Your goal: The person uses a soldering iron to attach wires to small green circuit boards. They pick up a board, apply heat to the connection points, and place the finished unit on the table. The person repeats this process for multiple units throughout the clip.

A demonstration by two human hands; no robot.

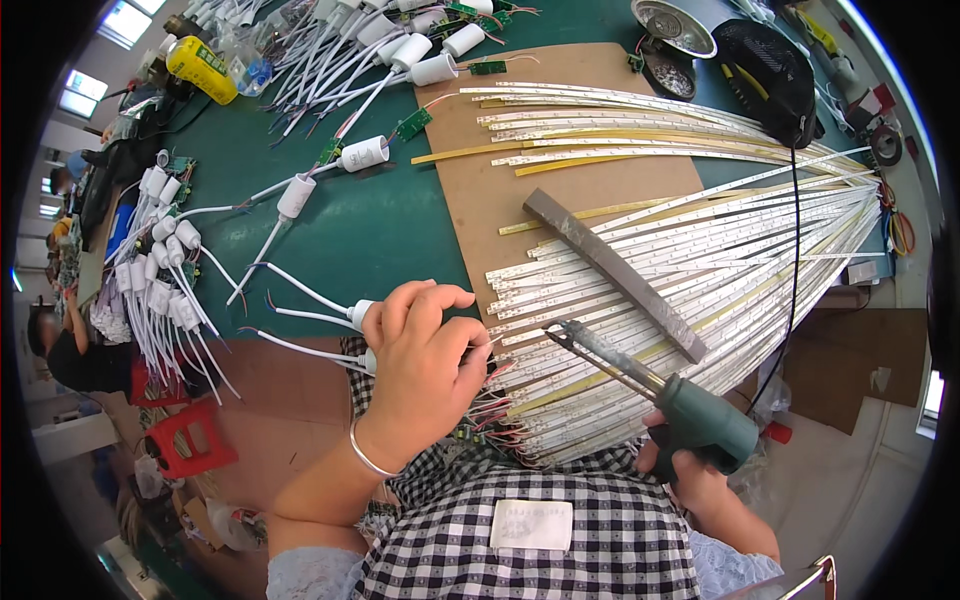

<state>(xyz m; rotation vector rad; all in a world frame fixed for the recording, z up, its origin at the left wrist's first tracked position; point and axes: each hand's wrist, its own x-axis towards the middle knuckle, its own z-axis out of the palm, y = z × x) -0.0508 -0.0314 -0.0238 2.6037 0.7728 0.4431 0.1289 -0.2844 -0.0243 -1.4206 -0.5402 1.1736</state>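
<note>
My left hand (pixel 425 350) is closed, its thumb and forefinger pinching a thin wire (pixel 494 342) at the left ends of the LED strips (pixel 600 290). Partly hidden behind that hand are white cylindrical caps (pixel 360 313) with white cables (pixel 310 288) trailing left. My right hand (pixel 692 472) grips a dark green soldering gun (pixel 708 420) by its handle. Its tip points up and left, over the strips and a little right of the pinched wire. A grey metal bar (pixel 615 275) lies diagonally across the strips.
Brown board (pixel 560 65) lies under the strips on the green table (pixel 400 215). More capped cables with circuit boards pile up at the far side (pixel 405 55) and left (pixel 165 250). A black cord (pixel 796 250) crosses the strips. A red stool (pixel 195 440) and another person (pixel 75 345) are left.
</note>
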